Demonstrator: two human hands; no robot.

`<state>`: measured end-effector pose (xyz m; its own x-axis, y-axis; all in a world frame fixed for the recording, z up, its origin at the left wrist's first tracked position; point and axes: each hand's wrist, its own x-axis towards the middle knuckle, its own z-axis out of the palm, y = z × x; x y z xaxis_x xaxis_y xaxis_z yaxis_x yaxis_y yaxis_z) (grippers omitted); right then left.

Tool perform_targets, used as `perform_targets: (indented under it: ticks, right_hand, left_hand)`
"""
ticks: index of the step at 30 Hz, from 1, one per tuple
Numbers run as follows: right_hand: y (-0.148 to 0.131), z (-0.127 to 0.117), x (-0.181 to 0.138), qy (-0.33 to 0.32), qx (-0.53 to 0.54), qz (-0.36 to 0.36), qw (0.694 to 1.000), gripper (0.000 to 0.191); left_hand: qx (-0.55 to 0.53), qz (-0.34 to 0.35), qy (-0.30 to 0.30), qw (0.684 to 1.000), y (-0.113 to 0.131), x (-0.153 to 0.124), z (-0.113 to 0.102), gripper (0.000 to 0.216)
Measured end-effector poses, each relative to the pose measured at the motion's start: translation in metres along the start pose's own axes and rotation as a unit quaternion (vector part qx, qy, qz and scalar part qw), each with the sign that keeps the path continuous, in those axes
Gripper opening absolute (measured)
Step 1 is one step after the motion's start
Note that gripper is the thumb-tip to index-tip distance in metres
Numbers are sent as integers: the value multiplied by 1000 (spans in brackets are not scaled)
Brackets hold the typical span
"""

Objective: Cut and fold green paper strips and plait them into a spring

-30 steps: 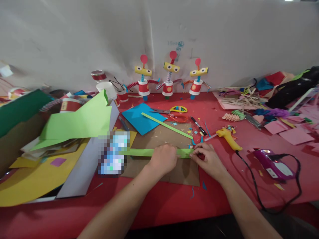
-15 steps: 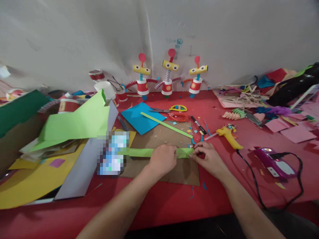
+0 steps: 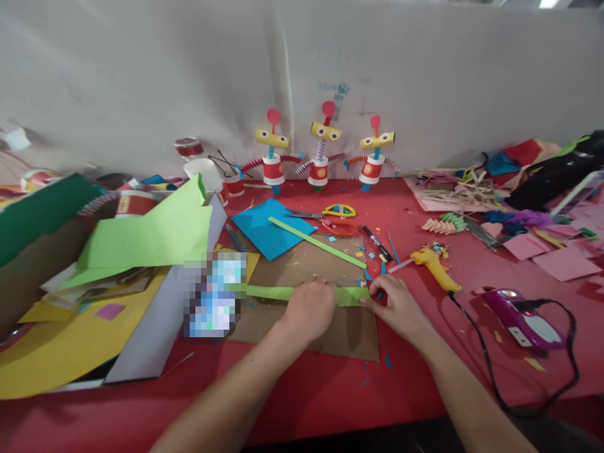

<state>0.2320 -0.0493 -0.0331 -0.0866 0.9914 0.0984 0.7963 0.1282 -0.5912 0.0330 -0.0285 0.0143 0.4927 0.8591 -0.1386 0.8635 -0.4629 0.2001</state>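
A light green paper strip (image 3: 350, 296) lies crosswise over a brown cardboard sheet (image 3: 349, 336). My left hand (image 3: 311, 309) is closed around the middle of the strip and presses it down, its fingertips mostly hidden. At the strip's right end, my right hand (image 3: 395, 303) pinches the tip between thumb and finger. A second, narrower green strip (image 3: 321, 244) lies slantwise behind my hands, partly over a blue paper square (image 3: 271, 236). Scissors with yellow and red handles (image 3: 338, 218) rest behind it.
Three paper-cup robot figures (image 3: 319, 170) stand along the wall. To the right are a black marker (image 3: 377, 243), a yellow glue gun (image 3: 436, 269) and a purple power box (image 3: 526, 321) with a cord. A box of coloured paper (image 3: 141, 327) and a blurred-out phone-like object (image 3: 219, 296) are left.
The view has tilted slightly, so the whole scene sits a little lower in the picture. Both hands stay at the same places on the green strip.
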Motion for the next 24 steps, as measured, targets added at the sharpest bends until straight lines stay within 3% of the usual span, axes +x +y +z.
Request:
perform_targets:
  ticks: [9, 13, 18, 24]
  right_hand:
    - [1, 4, -3, -14, 69, -20, 997, 14]
    - [-2, 1, -4, -29, 67, -27, 997, 11]
    - [-1, -3, 0, -31, 72, 0, 997, 8]
    - [-2, -8, 3, -51, 74, 22, 996, 6]
  left_hand:
    - [-56, -16, 1, 998, -6, 0, 2, 17]
    - [-118, 16, -32, 992, -16, 4, 3, 12]
    - [-168, 5, -65, 984, -28, 12, 6, 10]
    - [-201, 89, -91, 971, -38, 19, 8, 25]
